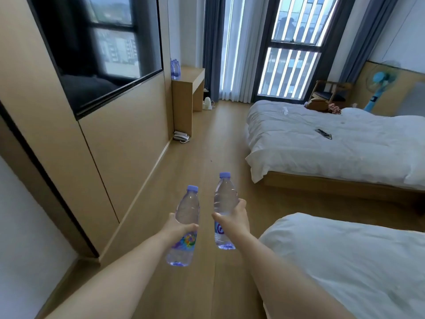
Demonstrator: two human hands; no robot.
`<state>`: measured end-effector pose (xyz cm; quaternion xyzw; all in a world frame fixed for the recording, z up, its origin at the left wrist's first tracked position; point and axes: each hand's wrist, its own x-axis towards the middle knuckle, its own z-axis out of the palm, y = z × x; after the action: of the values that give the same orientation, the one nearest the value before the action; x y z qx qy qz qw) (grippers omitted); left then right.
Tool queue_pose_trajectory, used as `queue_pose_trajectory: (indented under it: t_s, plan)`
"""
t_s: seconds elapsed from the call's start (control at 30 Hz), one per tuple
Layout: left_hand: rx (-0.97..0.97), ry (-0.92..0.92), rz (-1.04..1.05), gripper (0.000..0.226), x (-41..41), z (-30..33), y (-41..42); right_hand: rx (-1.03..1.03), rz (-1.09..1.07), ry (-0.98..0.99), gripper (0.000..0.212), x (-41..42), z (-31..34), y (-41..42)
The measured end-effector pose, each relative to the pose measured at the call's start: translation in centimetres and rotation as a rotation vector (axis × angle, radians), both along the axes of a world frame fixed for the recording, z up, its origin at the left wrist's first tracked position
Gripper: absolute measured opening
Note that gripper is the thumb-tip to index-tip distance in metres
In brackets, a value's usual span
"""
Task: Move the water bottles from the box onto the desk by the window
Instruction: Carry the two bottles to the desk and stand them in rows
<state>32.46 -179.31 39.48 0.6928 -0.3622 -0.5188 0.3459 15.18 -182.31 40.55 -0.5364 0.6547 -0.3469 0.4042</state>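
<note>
- A bare strip of wood floor (207,146) runs between the panelled wall (124,139) and two white beds (322,143) toward the counter (190,81).
- Left hand (178,229) curls round a clear plastic bottle (185,217); right hand (234,218) grips another bottle (224,199), both upright, purple-capped.
- More bottles (174,69) stand on the counter's far corner.
</note>
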Motion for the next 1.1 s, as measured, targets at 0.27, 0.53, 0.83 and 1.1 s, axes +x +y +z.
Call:
queue_pose_trajectory:
  t_s: [0.27,0.53,0.83,1.1]
  plan:
    - [0.010,-0.011,0.048,0.071,0.4,-0.2,-17.4,0.054,0.037,0.032,0.060,0.3,-1.0,-17.1]
    - [-0.015,-0.049,0.059,0.067,4.5,-0.9,-39.5,0.122,-0.043,-0.006,0.060,4.4,-2.4,-38.4]
    - [-0.055,-0.060,0.031,0.070,6.6,2.6,-63.0,0.075,-0.091,-0.013,0.063,6.4,0.0,-60.4]
    - [-0.036,-0.107,0.023,0.066,6.8,0.0,-82.6,0.113,-0.152,-0.058,0.063,6.6,-2.0,-81.3]
